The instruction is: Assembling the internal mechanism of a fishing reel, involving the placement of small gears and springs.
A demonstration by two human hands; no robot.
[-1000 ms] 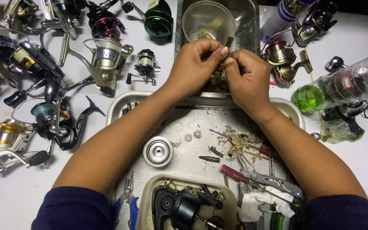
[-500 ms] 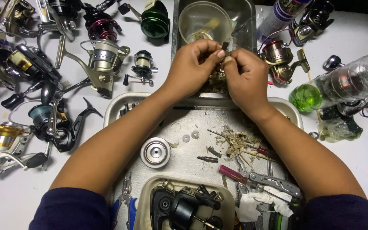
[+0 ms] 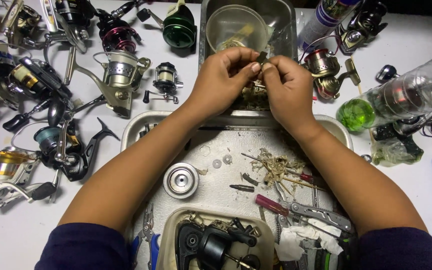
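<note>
- Two bare hands meet over the far metal tray (image 3: 286, 20), pinching a small dark part (image 3: 262, 56) between them, above the near edge of that tray.
- The part is tiny and mostly covered; its visible end points away from the person, its long axis roughly upright in the view.
- Left hand (image 3: 221, 80) grips it with thumb and forefinger pressed together; right hand (image 3: 286, 87) pinches from the other side, fingers curled in.
- Both forearms angle inward across the near steel tray (image 3: 141, 127), which holds a silver spool (image 3: 181, 180) and a red-handled screwdriver (image 3: 271, 205).
- Fishing reels (image 3: 121, 80) crowd the white table (image 3: 16, 235) to the left; a green-tinted plastic bottle (image 3: 396, 97) lies to the right.
</note>
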